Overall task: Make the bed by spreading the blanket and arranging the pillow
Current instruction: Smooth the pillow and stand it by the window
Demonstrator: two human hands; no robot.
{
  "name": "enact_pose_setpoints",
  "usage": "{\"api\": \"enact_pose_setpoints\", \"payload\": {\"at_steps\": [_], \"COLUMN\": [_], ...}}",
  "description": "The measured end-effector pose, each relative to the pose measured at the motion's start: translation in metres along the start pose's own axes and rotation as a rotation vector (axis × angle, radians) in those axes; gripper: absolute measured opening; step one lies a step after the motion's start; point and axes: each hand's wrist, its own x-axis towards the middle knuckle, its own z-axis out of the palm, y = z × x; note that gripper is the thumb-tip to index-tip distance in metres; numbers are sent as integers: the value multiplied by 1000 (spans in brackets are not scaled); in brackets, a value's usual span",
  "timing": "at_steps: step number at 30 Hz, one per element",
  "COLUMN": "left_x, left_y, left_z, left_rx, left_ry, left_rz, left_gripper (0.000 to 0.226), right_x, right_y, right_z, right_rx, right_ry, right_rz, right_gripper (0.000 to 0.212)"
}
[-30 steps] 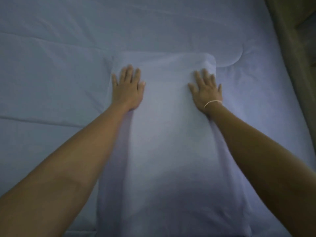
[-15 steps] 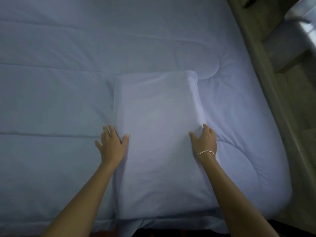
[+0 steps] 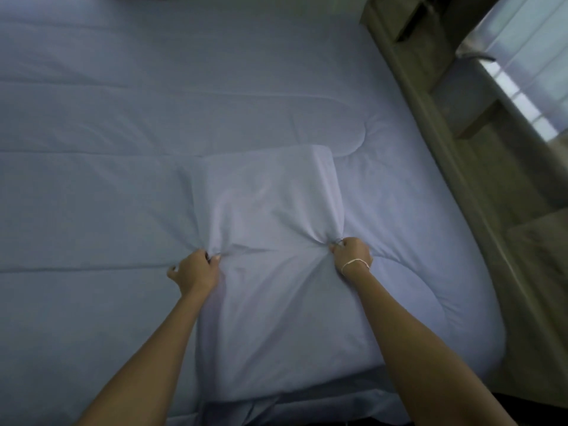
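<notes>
Blanket [image 3: 129,155]: pale blue and quilted, spread flat over the whole bed, filling the view from 7 o'clock round to 2 o'clock; long stitched seams run across it, and a curved seam shows near 1 o'clock of the pillow.
Pillow [image 3: 276,302]: same pale blue, lying on top of the blanket just right of the middle of the view, its long side running from 6 o'clock toward 12 o'clock; the near end reaches the bed's edge, and the cover is bunched into creases at both sides where the hands meet it.
Floor [image 3: 479,186]: a dull tan strip beside the bed at 3 o'clock.
Left hand [image 3: 195,273]: fingers curled, pinching a fold of the pillow's left edge, at 9 o'clock of the pillow.
Right hand [image 3: 353,256]: fist closed on a gathered tuck of the pillow's right edge, at 3 o'clock of the pillow.
Wristband [image 3: 353,263]: thin and pale, around the right wrist.
</notes>
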Motion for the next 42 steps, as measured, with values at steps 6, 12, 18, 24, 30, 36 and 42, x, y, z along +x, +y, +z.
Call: {"api": "enact_pose_setpoints", "payload": {"at_steps": [6,12,18,24,30,36,42], "left_x": [-25,-83,-158,-242,-269,-246,-268], "left_y": [30,117,246,369,458,495,459], "left_z": [1,44,122,193,238,268,289], "left_rx": [-23,-147,-271,-347,-412,-405,-362], "left_ry": [38,-16,-157,-333,-386,-462,-486], "left_rz": [8,66,115,116,86,66,213], "left_gripper": [33,38,37,35,31,32,37], "right_x": [5,25,52,89,129,151,152], "right_y": [21,64,142,216,254,270,274], "right_z": [-45,-152,-272,-360,-408,-410,-376], "right_rx": [70,-31,-229,-381,-459,-433,-439], "right_ry": [57,236,449,587,694,731,693], "right_rz": [-143,-202,-204,-117,-124,-205,-296], "right_gripper": [26,25,25,25,20,21,31]}}
